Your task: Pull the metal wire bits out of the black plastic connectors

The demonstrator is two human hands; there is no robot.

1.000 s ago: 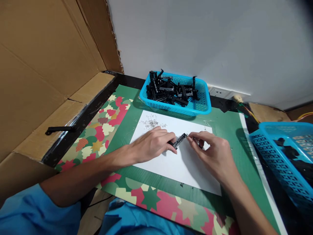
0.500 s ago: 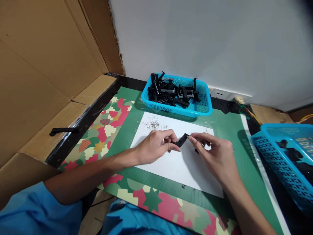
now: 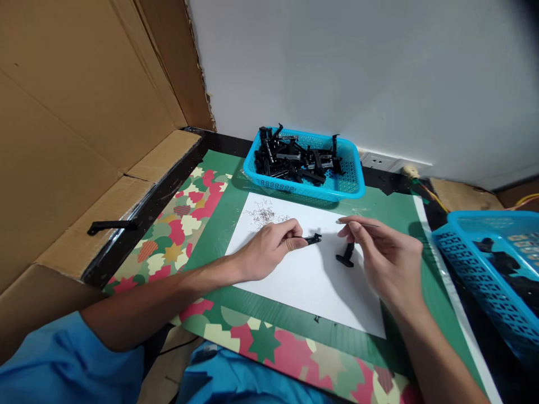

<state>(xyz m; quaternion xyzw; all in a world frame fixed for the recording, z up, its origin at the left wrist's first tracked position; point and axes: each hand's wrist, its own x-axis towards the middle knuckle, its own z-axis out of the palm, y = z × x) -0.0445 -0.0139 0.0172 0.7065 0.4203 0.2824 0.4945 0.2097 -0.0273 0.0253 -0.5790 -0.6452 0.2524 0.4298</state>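
Note:
My left hand (image 3: 269, 252) is closed over the paper, thumb and forefinger pinching a small black plastic part (image 3: 314, 239) whose notched end sticks out to the right. My right hand (image 3: 385, 255) is held a little to the right, apart from that part. Its thumb and fingers are pinched together, and a thin sliver shows near the fingertips, too small to name. Under those fingers is a T-shaped black plastic piece (image 3: 346, 258); whether it lies on the white paper (image 3: 303, 286) or touches the hand I cannot tell. Several tiny wire springs (image 3: 266, 214) are heaped on the paper's upper left.
A blue basket (image 3: 303, 193) full of black plastic parts stands behind the paper. Another blue basket (image 3: 471, 269) with black pieces is at the right. A black handle-like part (image 3: 112, 225) lies on the cardboard ledge (image 3: 80, 241) at left. The wall (image 3: 337, 67) rises behind.
My right hand has drawn back to the right, away from the part in my left hand. That part has been turned, and more of the T-shaped piece shows.

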